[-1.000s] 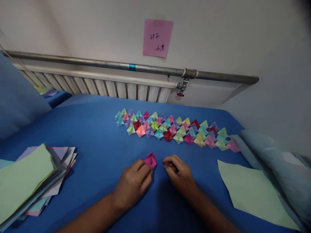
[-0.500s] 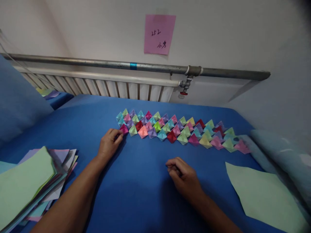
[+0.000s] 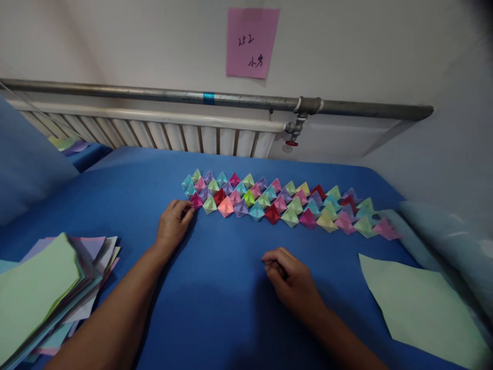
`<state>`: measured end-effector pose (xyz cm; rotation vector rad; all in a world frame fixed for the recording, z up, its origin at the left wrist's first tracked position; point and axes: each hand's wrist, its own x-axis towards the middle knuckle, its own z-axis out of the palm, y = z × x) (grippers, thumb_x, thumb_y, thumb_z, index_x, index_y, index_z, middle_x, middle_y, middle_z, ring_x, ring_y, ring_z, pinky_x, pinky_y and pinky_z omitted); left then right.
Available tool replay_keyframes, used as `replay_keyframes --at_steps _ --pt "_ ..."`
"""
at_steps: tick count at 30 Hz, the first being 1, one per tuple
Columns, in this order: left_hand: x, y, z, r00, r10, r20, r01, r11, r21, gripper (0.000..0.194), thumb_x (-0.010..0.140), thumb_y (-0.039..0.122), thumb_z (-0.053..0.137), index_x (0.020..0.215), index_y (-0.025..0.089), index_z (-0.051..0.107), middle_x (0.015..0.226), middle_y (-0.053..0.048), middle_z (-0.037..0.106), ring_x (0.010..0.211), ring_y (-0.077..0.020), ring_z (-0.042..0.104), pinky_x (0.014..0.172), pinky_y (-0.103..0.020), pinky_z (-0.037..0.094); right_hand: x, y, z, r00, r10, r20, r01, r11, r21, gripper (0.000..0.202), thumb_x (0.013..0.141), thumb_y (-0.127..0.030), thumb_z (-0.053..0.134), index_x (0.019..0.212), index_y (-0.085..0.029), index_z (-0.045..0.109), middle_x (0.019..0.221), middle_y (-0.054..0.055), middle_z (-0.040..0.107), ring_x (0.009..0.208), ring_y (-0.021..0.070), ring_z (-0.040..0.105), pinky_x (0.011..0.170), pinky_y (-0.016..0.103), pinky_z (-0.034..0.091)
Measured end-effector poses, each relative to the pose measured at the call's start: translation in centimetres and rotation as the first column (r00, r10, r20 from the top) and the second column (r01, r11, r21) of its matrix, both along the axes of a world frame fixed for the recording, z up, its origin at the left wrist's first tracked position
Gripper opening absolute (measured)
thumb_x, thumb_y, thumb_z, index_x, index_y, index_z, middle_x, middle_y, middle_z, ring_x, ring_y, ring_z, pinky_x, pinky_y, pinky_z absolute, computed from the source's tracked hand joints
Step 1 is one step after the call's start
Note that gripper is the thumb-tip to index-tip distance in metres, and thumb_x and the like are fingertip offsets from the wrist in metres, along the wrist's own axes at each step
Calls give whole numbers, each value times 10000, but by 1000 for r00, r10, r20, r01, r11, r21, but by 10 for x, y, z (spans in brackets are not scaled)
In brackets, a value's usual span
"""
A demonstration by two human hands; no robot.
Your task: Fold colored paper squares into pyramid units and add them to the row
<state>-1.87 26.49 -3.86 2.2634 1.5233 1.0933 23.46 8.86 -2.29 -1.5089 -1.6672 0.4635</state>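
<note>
Rows of small folded paper pieces in many colours stand close together across the blue table (image 3: 215,262). At the near left end of the rows is a magenta folded piece (image 3: 196,201); the thumb and forefinger of my left hand (image 3: 174,222) are pinched on its left corner. My right hand (image 3: 289,275) is curled closed above the table, nearer to me than the rows. Whether anything small lies inside its fingers is hidden. A coral folded piece (image 3: 225,207) and a red folded piece (image 3: 272,214) sit in the front row.
A stack of coloured paper (image 3: 38,288) lies at the left, and a pale green sheet (image 3: 419,308) at the right. Clear plastic (image 3: 442,231) lies along the right edge. Behind the table are a radiator (image 3: 165,134) and a pipe (image 3: 254,102).
The view has tilted down slightly. Both hands keep nearly the same poses, and the folded pieces keep their arrangement.
</note>
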Motion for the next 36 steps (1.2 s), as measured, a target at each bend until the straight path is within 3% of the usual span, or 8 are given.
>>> replay_keyframes --at_steps 4,31,36 --pt "0 0 0 1000 19 7 -19 1000 2 232 831 233 613 1060 210 641 930 -46 634 775 -161 610 753 -306 502 -1 1 0 1000 6 5 -6 1000 3 184 817 -118 452 824 -182 624 680 -5 565 554 103 525 539 212 414" --pt "1 0 -4 999 31 -21 -31 999 14 188 867 261 571 1010 218 685 873 -28 584 706 -139 569 701 -274 497 -4 1 -1 999 1 52 -2 1000 28 180 820 -118 444 806 -197 605 672 -9 564 564 116 536 552 222 426" --pt "3 -1 1 997 54 -48 -53 998 19 208 860 241 538 1022 224 668 901 -34 587 742 -157 574 739 -291 499 -2 3 -4 999 2 35 -3 999 41 198 799 -84 447 821 -198 607 681 -9 562 579 118 539 571 222 428"
